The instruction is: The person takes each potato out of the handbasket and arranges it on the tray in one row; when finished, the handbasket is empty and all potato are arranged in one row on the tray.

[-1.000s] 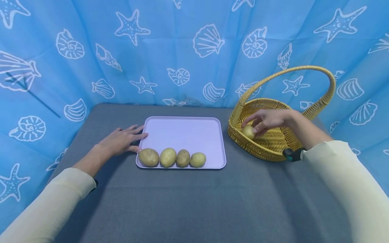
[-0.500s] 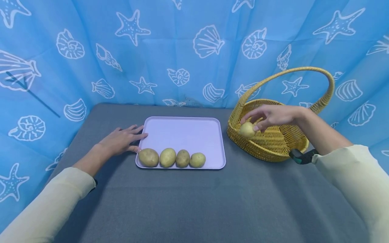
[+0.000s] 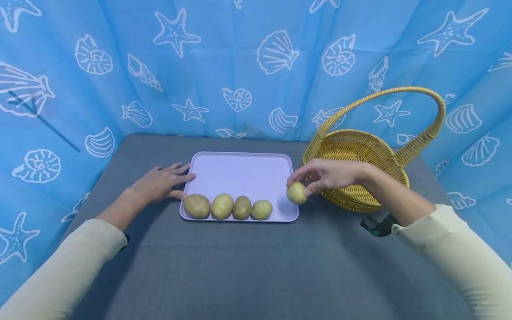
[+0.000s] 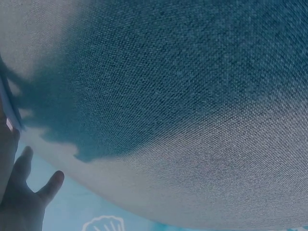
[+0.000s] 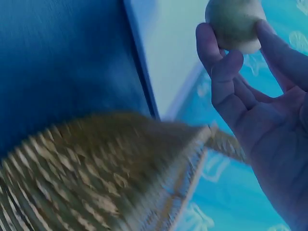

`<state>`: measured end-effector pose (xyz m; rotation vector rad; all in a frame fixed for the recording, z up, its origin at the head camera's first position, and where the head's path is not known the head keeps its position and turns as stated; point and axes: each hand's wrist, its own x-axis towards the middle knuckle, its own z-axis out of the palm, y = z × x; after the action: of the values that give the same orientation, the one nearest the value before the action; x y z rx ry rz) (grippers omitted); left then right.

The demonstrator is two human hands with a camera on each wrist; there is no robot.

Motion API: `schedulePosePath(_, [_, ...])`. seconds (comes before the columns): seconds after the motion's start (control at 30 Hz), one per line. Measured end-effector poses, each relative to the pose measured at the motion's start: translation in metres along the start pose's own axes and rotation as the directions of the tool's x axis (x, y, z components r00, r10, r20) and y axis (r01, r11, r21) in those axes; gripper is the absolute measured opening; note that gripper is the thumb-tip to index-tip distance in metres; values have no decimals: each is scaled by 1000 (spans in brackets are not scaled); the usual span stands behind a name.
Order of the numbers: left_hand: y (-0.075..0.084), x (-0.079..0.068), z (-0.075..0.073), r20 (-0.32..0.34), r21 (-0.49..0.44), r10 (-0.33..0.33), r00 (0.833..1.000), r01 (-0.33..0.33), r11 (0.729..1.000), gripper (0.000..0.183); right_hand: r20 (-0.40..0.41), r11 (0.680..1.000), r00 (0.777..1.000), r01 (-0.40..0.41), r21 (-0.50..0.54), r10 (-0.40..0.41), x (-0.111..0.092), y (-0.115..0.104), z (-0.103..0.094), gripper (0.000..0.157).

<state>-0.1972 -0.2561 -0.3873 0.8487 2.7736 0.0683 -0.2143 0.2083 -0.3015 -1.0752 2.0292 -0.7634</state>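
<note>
Between the fingertips and thumb of my right hand (image 3: pixel 326 174) is a small pale potato (image 3: pixel 297 193), held over the right edge of the lilac tray (image 3: pixel 244 169). The right wrist view shows the same potato (image 5: pixel 236 24) pinched at its sides. Along the tray's front edge lie several potatoes in a row, from a large one (image 3: pixel 197 206) at the left to a small round one (image 3: pixel 262 210). My left hand (image 3: pixel 158 184) rests at the tray's left rim, fingers spread and straight, thumb beside the large potato. In the left wrist view only part of the left hand (image 4: pixel 26 192) shows.
A yellow woven basket (image 3: pixel 356 193) with a tall arched handle (image 3: pixel 420 91) stands right of the tray, partly behind my right forearm. Grey cloth (image 3: pixel 248 266) covers the table. A blue curtain (image 3: pixel 240 66) with shell prints hangs behind it.
My right hand has lifted the potato out of the basket and carried it left to the tray's right edge. The left hand and the row of potatoes stay in place.
</note>
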Motion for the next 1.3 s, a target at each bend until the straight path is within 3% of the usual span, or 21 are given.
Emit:
schedulePosePath(0.17, [1,0,-2,-7,-8,7,1000,-7,1000,75,-8,1000,1000,24,-3,-24,18,11,23,42])
schedulePosePath(0.43, [1,1,-3,-4,-10,6,1000,-6,1000,76,-27,996,999,31,82,-29,36,24,46,37])
schedulePosePath(0.57, [1,-1,-3,-4,-7,2,1000,-2,1000,76,-59,997,998,25,71,-21,39,23,49,38])
schedulePosePath(0.83, [0,-1,-2,7,3,-9,1000,9,1000,76,-47,994,999,14,112,-9,40,22,52,39])
schedulePosePath(1.03, [2,-2,-2,-1,1,-6,1000,6,1000,74,-50,998,998,36,54,-33,38,22,51,41])
schedulePosePath(1.3, [2,-2,-2,-9,3,1,1000,-1,1000,74,-113,997,992,-53,48,58,30,22,50,42])
